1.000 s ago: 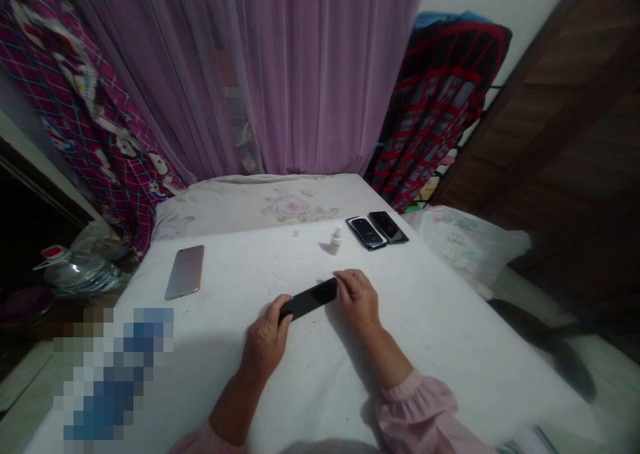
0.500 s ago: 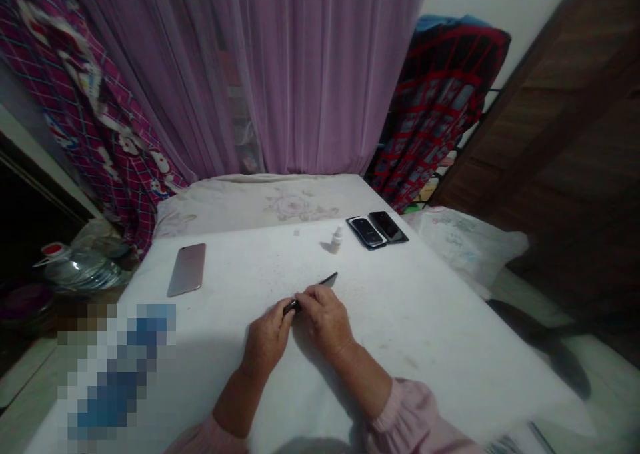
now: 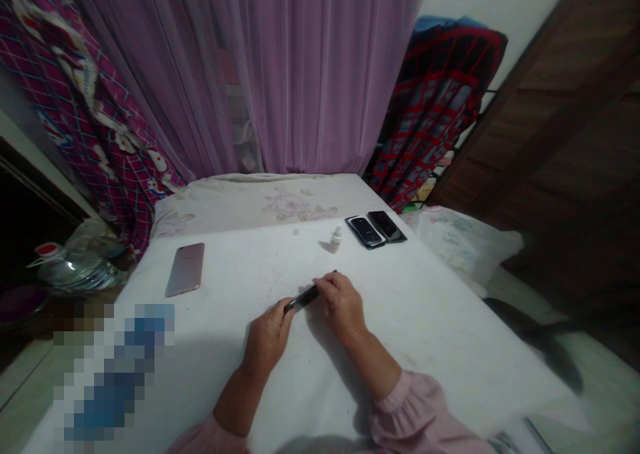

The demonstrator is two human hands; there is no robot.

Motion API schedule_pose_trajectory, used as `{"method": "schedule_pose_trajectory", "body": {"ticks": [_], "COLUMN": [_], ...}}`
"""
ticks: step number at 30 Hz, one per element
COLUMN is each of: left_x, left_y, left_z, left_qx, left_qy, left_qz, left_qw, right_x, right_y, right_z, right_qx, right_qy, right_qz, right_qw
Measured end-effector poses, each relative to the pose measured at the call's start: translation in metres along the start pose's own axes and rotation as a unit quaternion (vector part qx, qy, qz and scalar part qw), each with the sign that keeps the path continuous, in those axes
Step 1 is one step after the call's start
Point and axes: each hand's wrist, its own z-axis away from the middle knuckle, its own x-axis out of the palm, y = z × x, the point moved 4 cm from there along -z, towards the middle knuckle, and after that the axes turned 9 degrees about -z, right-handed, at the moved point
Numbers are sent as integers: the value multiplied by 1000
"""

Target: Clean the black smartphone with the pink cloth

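A black phone point(image 3: 305, 297) was held below frame centre.
The left hand point(image 3: 269, 337) gripped its left end; the right hand point(image 3: 343, 307) curled at its right, grip unclear.

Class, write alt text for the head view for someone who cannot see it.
Two hands hold a slim dark object, one near each end, over a white cloth. Beyond, a small bottle stands left of dark phones; a pinkish phone lies farther left.

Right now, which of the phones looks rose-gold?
The smartphone lying alone at left; the held phone and the grouped phones at right look mainly dark.
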Motion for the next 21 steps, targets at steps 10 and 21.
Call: {"method": "schedule_pose_trajectory", "body": {"ticks": [10, 21], "left_x": [10, 1], "left_y": [-12, -3], "left_z": [3, 0], "left_qx": [-24, -10], "left_qy": [-27, -8], "left_qz": [-7, 29], "left_qw": [999, 1000], "right_x": [18, -12], "right_y": [-58, 38], "right_z": [10, -7], "right_qx": [-81, 33], "right_qy": [-68, 19], "right_qz": [-26, 22], "right_qw": [994, 999]}}
